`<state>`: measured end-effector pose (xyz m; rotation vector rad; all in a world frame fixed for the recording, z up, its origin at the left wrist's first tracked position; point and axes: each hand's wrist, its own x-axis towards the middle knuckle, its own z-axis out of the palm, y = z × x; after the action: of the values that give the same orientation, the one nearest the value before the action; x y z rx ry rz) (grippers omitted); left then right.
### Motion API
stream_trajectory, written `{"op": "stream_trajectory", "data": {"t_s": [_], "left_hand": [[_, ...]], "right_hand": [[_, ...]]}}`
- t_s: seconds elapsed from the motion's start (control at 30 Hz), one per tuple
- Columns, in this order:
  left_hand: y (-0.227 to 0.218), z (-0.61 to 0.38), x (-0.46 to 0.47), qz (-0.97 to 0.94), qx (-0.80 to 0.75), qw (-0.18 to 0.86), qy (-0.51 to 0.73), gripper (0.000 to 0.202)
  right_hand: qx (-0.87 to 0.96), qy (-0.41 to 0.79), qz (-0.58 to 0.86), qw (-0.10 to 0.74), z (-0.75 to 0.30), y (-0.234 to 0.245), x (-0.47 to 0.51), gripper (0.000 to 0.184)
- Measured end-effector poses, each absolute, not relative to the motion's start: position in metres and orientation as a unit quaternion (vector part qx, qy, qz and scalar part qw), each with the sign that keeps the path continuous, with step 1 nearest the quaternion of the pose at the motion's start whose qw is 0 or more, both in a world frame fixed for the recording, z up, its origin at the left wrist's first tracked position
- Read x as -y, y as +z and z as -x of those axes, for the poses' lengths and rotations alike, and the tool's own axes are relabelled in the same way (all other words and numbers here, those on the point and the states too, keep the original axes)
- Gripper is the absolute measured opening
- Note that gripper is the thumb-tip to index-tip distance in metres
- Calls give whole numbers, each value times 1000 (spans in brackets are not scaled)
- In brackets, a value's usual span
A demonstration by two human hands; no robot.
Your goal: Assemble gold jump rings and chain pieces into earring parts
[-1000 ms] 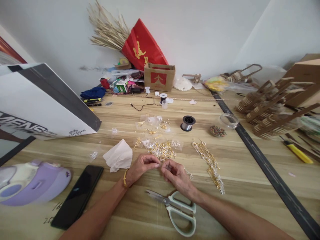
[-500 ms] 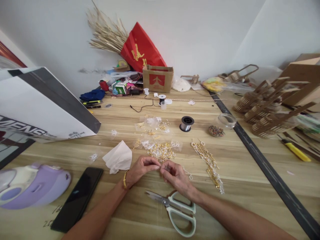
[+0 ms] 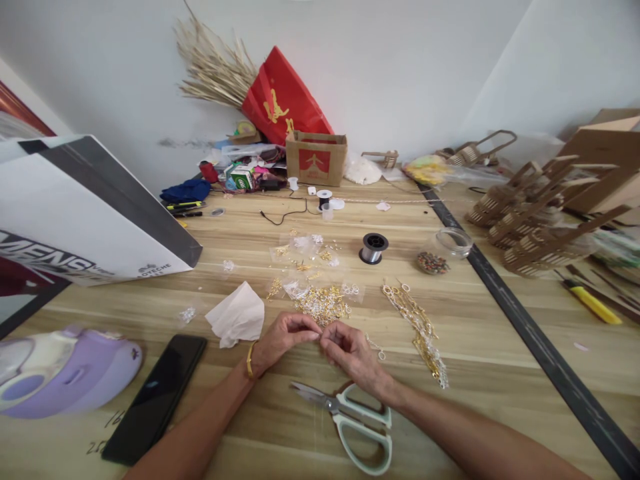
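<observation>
My left hand (image 3: 286, 335) and my right hand (image 3: 351, 351) meet fingertip to fingertip, both pinched closed. Whatever sits between the fingers is too small to make out. Just beyond them lies a pile of gold and silver jewelry findings (image 3: 323, 303). A short silver chain with a ring (image 3: 381, 354) shows beside my right hand. Further right, several gold and silver chains (image 3: 417, 327) lie in a long bunch. Scissors with pale green handles (image 3: 367, 440) rest below my hands, blades pointing left, partly under my right wrist.
A black phone (image 3: 155, 397), a folded tissue (image 3: 236, 313) and a white box (image 3: 100, 207) are on the left. Beyond the pile stands a wire spool (image 3: 374, 249). A clear jar of beads (image 3: 434, 262) lies at right, near small woven baskets (image 3: 540, 233) and a yellow cutter (image 3: 594, 301).
</observation>
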<state>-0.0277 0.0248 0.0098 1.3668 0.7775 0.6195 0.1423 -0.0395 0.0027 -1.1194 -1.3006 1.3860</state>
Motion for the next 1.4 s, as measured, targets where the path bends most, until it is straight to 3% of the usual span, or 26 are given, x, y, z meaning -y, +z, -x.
{"op": "stream_trajectory", "data": {"t_s": [1.4], "left_hand": [[6, 31, -27, -593, -314, 694, 262, 11]], "right_hand": [[458, 627, 407, 481, -140, -4, 37, 34]]}}
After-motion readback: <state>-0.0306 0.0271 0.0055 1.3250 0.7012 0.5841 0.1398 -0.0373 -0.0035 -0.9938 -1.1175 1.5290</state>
